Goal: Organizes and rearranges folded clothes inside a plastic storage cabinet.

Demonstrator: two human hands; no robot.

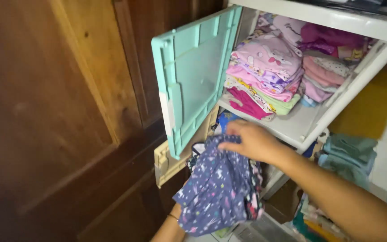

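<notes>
At the far left of the frame stands a dark wooden wardrobe door (45,112), closed and close by. Right of it, at upper centre, the mint-green plastic door (193,76) of a white cabinet (337,20) hangs swung wide open, with a beige door (169,163) open below it. At lower centre the left hand is hidden under a stack of folded clothes topped by a navy star-print garment (216,188); only the wrist shows, so I cannot tell its grip, though it seems to bear the stack from beneath. The right hand (251,141) lies on the stack's upper edge, fingers curled down and pinching the navy cloth.

The stack looks to be held just in front of the lower compartment, not yet on a shelf. Sliding it in would call for a level carry past the beige door. Above, 2 piles of pink folded clothes (265,76) fill the upper shelf. At lower right, teal folded clothes (348,157) sit beside the cabinet.
</notes>
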